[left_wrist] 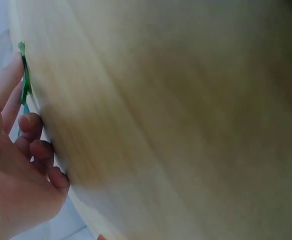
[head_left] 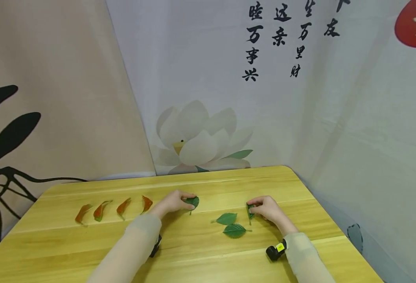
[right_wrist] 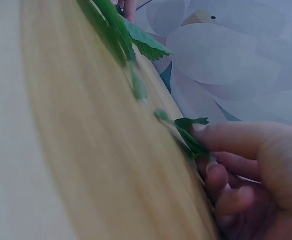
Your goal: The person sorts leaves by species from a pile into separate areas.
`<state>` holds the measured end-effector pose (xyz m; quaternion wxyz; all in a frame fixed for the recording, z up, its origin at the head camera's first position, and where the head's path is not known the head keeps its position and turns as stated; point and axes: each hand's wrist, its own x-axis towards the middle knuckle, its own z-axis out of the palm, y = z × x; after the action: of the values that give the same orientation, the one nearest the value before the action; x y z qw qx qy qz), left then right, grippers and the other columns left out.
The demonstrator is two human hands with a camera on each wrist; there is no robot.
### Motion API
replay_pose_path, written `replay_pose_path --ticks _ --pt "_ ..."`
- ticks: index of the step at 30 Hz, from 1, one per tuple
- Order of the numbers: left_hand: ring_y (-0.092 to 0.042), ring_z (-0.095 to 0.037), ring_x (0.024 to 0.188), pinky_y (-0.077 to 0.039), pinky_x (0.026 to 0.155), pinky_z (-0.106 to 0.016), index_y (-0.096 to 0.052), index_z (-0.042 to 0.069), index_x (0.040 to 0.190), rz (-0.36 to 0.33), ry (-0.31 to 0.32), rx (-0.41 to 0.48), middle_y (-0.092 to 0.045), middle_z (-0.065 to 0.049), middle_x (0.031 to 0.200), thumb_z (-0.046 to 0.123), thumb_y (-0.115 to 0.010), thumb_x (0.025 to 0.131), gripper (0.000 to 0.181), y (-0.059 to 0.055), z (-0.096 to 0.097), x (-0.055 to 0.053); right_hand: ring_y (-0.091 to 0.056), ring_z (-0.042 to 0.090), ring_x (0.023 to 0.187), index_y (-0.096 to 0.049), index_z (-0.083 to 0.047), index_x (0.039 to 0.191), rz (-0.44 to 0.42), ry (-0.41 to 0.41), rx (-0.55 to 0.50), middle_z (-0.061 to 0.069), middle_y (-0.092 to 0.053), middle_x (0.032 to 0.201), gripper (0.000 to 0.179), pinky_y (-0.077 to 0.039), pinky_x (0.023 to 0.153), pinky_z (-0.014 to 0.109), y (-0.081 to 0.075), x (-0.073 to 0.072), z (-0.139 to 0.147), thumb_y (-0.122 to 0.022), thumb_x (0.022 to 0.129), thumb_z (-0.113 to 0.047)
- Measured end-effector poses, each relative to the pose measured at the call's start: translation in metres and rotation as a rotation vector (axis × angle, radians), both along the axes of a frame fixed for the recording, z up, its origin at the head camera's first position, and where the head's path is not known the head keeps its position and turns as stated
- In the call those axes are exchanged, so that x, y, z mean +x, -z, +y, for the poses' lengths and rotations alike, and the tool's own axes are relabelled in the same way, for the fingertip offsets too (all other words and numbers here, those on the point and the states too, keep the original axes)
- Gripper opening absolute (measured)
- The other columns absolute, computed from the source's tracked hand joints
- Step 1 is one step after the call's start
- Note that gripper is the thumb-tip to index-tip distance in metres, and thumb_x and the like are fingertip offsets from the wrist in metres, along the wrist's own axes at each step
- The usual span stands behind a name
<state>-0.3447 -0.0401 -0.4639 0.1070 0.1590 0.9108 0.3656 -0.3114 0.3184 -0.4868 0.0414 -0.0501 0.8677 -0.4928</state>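
Observation:
My left hand [head_left: 174,201] pinches a green leaf [head_left: 194,201] by its left side, between thumb and forefinger, toward the table's far edge. In the left wrist view that leaf [left_wrist: 25,75] appears edge-on at the fingertips. To the right, my right hand [head_left: 267,207] holds another green leaf [head_left: 250,212], its stem pointing down toward me. The right wrist view shows this leaf [right_wrist: 191,137] folded lengthwise between thumb and fingers. Two more green leaves lie flat just left of the right hand, an upper leaf [head_left: 227,218] and a lower leaf [head_left: 234,231].
Several orange-red leaves [head_left: 124,208] lie in a row on the wooden table [head_left: 194,259], left of my left hand. A printed cloth backdrop [head_left: 208,78] hangs behind the table's far edge. A black wrist camera [head_left: 275,251] sits by the right sleeve.

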Motion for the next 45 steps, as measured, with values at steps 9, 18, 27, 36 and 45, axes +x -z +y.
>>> replay_pose_path --ticks 9,18,27,36,45 --pt "-0.053 -0.034 0.121 -0.02 0.102 -0.069 -0.068 0.026 0.126 0.01 -0.04 -0.068 -0.059 -0.008 0.132 0.035 -0.078 0.082 0.046 -0.003 -0.002 0.0 -0.033 0.01 0.043 -0.074 -0.008 0.108 0.028 -0.001 0.072 0.004 -0.057 0.076 0.025 -0.032 0.04 0.024 -0.003 0.0 -0.005 -0.072 0.082 -0.005" --pt "-0.053 -0.035 0.12 -0.016 0.102 -0.07 -0.068 0.027 0.125 0.01 -0.04 -0.051 -0.06 -0.009 0.131 0.036 -0.078 0.082 0.045 0.005 -0.002 -0.001 -0.053 0.016 0.081 -0.074 -0.005 0.105 0.09 0.012 0.079 0.003 -0.065 0.094 0.023 -0.046 0.066 0.03 -0.002 0.002 -0.006 -0.074 0.082 -0.005" --pt "-0.054 -0.034 0.119 -0.016 0.101 -0.069 -0.068 0.026 0.125 0.017 -0.05 -0.046 -0.062 -0.008 0.128 0.034 -0.078 0.082 0.044 0.002 -0.001 0.002 -0.052 0.018 0.086 -0.074 -0.006 0.111 0.102 0.025 0.072 0.004 -0.064 0.1 0.027 -0.043 0.069 0.031 -0.017 -0.006 -0.025 -0.074 0.084 -0.01" --pt "-0.052 -0.035 0.119 -0.017 0.102 -0.067 -0.068 0.026 0.124 0.008 -0.06 -0.043 -0.061 -0.006 0.129 0.034 -0.078 0.082 0.044 0.002 -0.001 0.005 -0.057 0.021 0.097 -0.073 -0.006 0.112 0.056 -0.028 0.052 0.006 -0.064 0.109 0.026 -0.049 0.075 0.035 -0.033 -0.029 -0.073 -0.072 0.086 -0.011" --pt "-0.053 -0.034 0.119 -0.018 0.101 -0.066 -0.068 0.026 0.124 0.014 -0.067 -0.076 -0.061 -0.008 0.129 0.034 -0.078 0.083 0.043 0.003 -0.001 -0.001 -0.058 0.016 0.082 -0.076 -0.005 0.104 0.043 -0.081 0.042 0.004 -0.067 0.102 0.019 -0.051 0.069 0.036 -0.034 -0.045 -0.115 -0.072 0.086 -0.009"
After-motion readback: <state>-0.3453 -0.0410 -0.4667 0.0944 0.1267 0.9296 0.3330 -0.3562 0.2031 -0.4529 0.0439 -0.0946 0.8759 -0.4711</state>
